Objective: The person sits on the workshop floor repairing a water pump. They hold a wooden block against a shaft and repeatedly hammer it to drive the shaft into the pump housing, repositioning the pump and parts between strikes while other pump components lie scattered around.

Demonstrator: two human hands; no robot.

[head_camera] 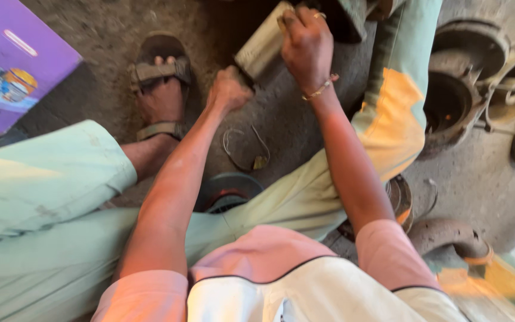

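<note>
Top centre of the frame, our right hand [307, 43] is clamped on the upper end of a metal cylinder [263, 45], our left hand [229, 89] fisted at its lower end; it looks heavy, rigid, best gripped around the barrel.

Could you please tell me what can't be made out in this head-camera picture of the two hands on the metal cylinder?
- Metal cylinder: far end hidden by right hand.
- Left hand: fingers curled under, grip unseen.
- Wire loop on the ground: too blurred to identify.
- Purple box: cut off by left edge.
</note>
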